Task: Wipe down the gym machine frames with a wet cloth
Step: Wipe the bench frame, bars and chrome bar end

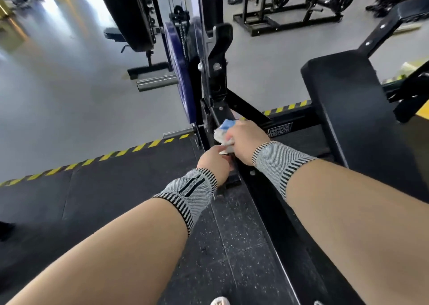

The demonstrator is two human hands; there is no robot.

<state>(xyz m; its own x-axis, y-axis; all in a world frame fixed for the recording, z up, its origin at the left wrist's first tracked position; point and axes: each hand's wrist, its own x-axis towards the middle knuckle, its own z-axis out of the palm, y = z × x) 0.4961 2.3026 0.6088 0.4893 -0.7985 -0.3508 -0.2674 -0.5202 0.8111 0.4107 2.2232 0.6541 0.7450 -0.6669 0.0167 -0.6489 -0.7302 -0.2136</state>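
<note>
**Both hands at the cloth on the base rail**

While the right hand (243,142) grips the bunched blue/white cloth (224,133) on the black frame rail (274,212), the left hand (214,165), just near-left, pinches its near edge. Cloth has no clear long axis; rail runs near-right to far-left.

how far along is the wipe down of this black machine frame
Done: nothing can be confirmed; no wiped patch shows on the black steel frame. In hand: the right hand holds the crumpled blue and white cloth against the low floor rail, and the left hand rests beside it. Left: seemingly the black upright post and other machines behind.
</note>
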